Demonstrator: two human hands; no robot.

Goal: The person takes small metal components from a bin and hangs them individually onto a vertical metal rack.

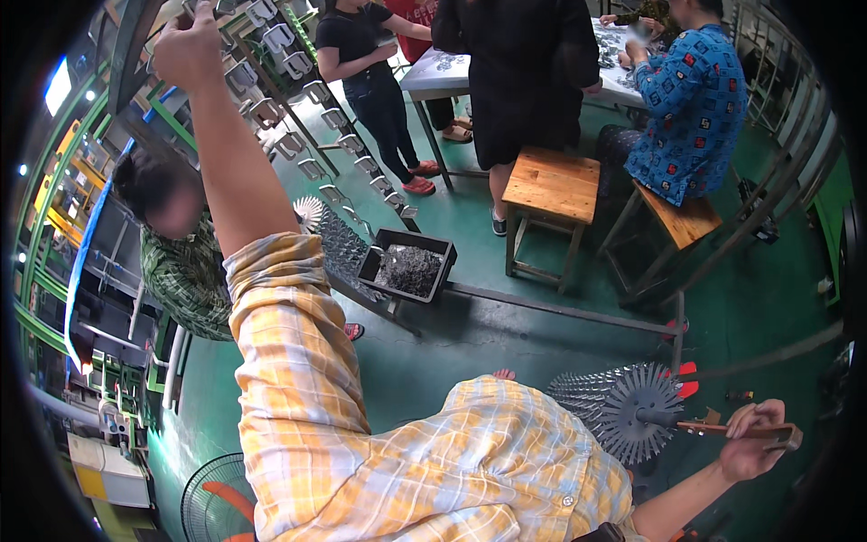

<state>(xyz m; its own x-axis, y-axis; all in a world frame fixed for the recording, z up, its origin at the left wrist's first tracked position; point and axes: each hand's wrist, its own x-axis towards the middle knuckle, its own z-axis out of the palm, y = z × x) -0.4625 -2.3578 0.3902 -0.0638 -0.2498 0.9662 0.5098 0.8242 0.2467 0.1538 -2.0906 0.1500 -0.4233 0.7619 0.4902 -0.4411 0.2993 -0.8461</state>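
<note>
My left hand (188, 50) is raised high at the upper left, its fingers closed near a dark metal post (135, 54). What they grip is cut off by the picture's edge. Close by hang chains of bent metal clips (293, 63). At the lower right my right hand (754, 441) is closed around the end of a brown metal bar (700, 426). This bar meets the shaft of a rack of spiky metal discs (637, 415). My yellow checked sleeve (293, 343) covers much of the middle left.
A black bin (368, 264) of small dark parts stands by a second spiky rack (343, 248). A person in green (185, 280) is at the left. Several people stand or sit around a white table (438, 77). Wooden stools (551, 185), a metal rail (560, 310) and a fan (212, 501) are nearby.
</note>
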